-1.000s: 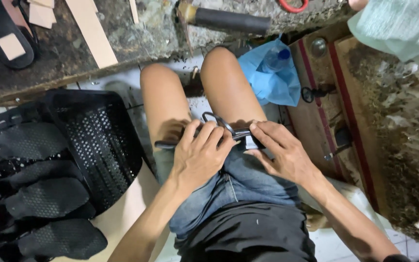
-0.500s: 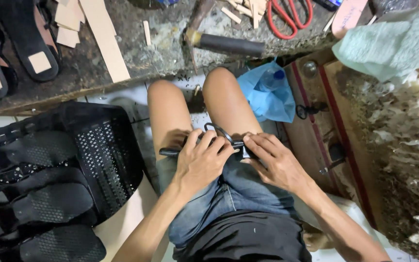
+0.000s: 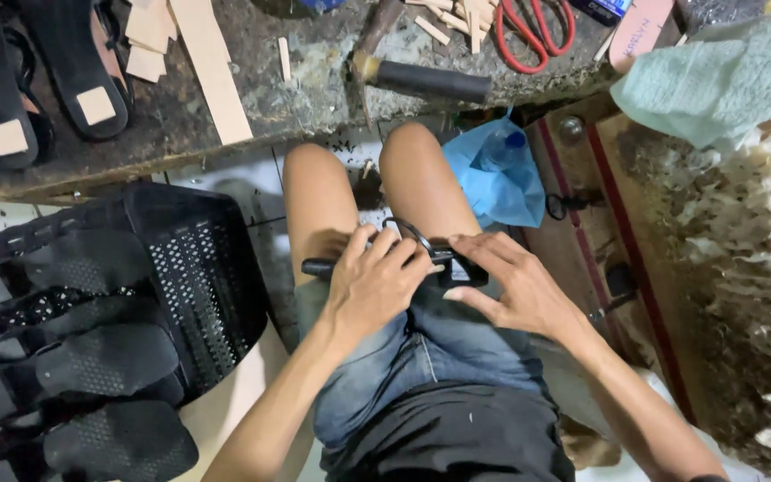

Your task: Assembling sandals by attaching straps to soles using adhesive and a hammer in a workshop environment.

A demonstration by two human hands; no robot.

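Both hands work in the person's lap: the left hand (image 3: 375, 284) is clenched over a slim black tool with a metal loop (image 3: 403, 254), while the right hand (image 3: 509, 290) lies with fingers spread, pinning the tool's far end against the blue denim shorts (image 3: 421, 357). Resting on bare thighs, the piece could slip or nick skin if pressed hard. A black perforated plastic basket (image 3: 185, 277) crowds the left elbow; red-handled scissors (image 3: 537, 36) and a dark-handled hammer (image 3: 421, 78) lie on the worn tabletop (image 3: 314, 89) beyond the knees.
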